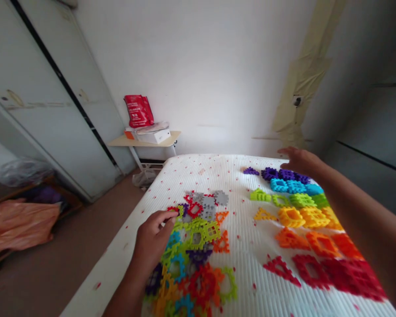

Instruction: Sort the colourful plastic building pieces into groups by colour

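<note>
Touching plastic tiles (199,233), left hand (152,237) sits below a blurry-printed red bag (138,111).

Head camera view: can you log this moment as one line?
left hand: at jumbled plastic pieces | right hand: over purple pieces | colour-sorted rows | surface: white ribbed mattress

The left hand (152,237) rests its fingertips on a jumbled pile of plastic blocks (194,251) at six o'clock on the mattress (198,176). The open right hand (300,161) hovers at two o'clock, just above purple blocks (285,174), which top color-sorted rows (306,233). A small table (143,140) holding a red bag (138,111) stands at eleven o'clock.
</note>
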